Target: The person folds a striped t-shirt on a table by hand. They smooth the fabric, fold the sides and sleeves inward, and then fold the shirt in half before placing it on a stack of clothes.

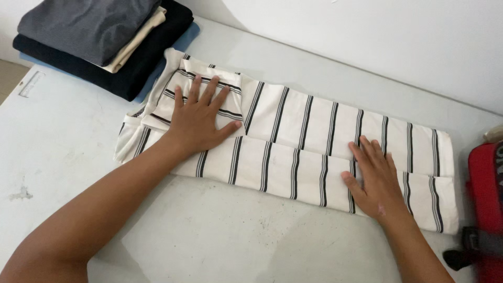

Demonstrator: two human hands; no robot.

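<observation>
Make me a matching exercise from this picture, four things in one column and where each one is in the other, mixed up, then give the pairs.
Things:
1. left hand
2. right hand
3. stack of folded clothes
4. red bag

Places:
A. far left corner of the table
B. flat on the collar end of the striped shirt
C. right edge of the picture
D. flat on the shirt's near folded strip, toward its hem end

Pairs: 1-B, 2-D, 3-A, 4-C
</observation>
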